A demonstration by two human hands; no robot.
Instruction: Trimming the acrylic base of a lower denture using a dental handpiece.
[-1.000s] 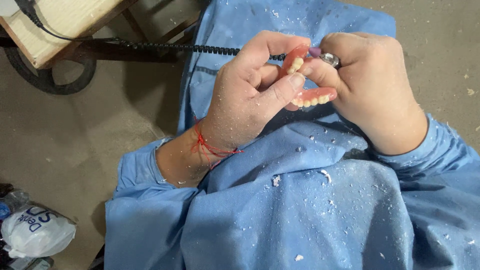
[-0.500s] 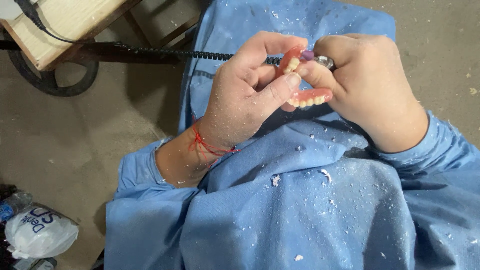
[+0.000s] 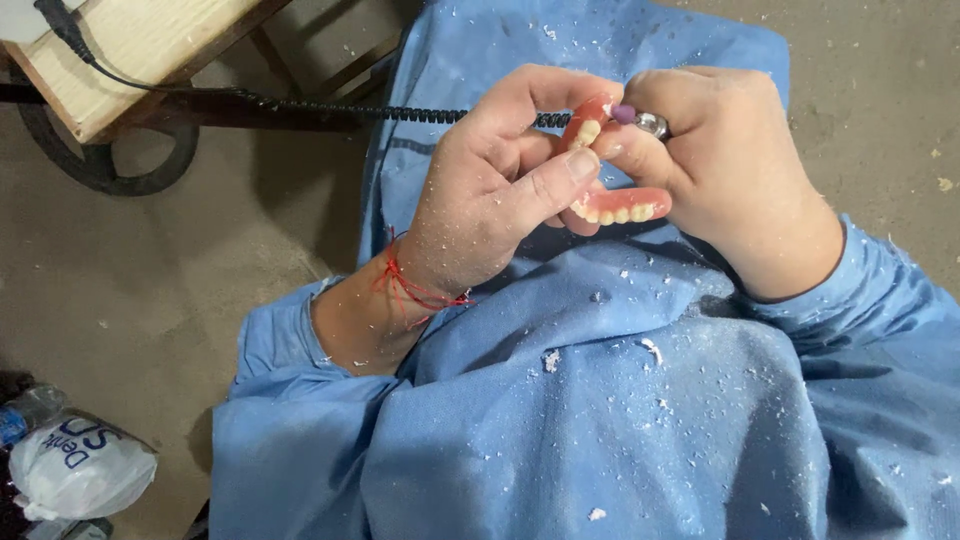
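My left hand (image 3: 500,190) grips a pink denture (image 3: 612,205) with a row of pale teeth, thumb pressed along its lower edge. My right hand (image 3: 735,170) holds a metal handpiece (image 3: 652,124) whose small purple tip (image 3: 623,113) touches the denture's upper arch. A black coiled cord (image 3: 400,112) runs from the handpiece leftward behind my left hand. Both hands hover over my lap, covered by a blue gown (image 3: 620,400) speckled with white shavings. A red thread bracelet (image 3: 410,290) circles my left wrist.
A wooden bench corner (image 3: 130,50) with a black cable stands at the upper left, a dark round wheel (image 3: 100,160) beneath it. A white plastic bag (image 3: 75,465) and a bottle (image 3: 25,412) lie on the concrete floor at lower left.
The hands have stayed almost still; the purple tip has shifted slightly along the denture's upper arch.
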